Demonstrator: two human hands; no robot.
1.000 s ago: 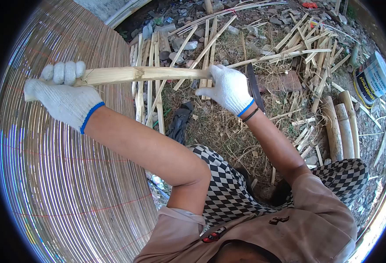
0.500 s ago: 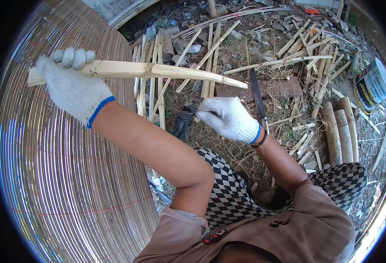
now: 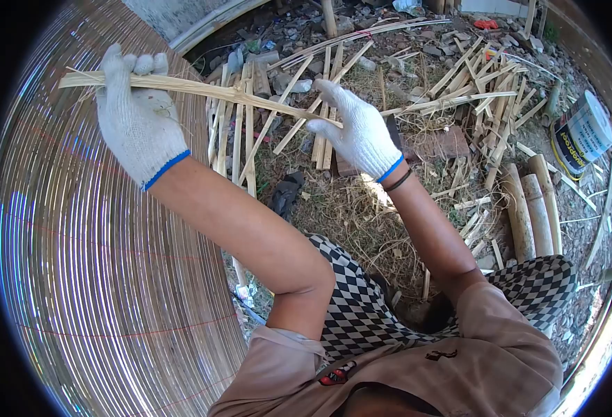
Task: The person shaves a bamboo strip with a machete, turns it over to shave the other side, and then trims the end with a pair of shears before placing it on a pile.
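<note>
A split bamboo strip (image 3: pixel 208 90) stretches across the upper left, with a swollen node partway along and frayed fibres at its left end. My left hand (image 3: pixel 141 125), in a white knitted glove with a blue cuff, grips it near that left end. At the other end is my right hand (image 3: pixel 363 139), gloved the same way. Its thumb and fingers are spread apart around the strip's tip. Behind the right hand lies a machete (image 3: pixel 393 136), mostly hidden, by a reddish brick block (image 3: pixel 445 144).
A bamboo-slat screen (image 3: pixel 125 257) rises along the left. Split bamboo pieces (image 3: pixel 508 104) lie heaped at upper right, near a paint bucket (image 3: pixel 583 135). Thick bamboo poles (image 3: pixel 530 212) rest beside my checkered knee. Dry shavings (image 3: pixel 361 222) cover the ground between my legs.
The strip has turned, its broad face no longer showing the same way, and its left end sits higher. My right hand has risen to the strip's right end and its fingers have spread.
</note>
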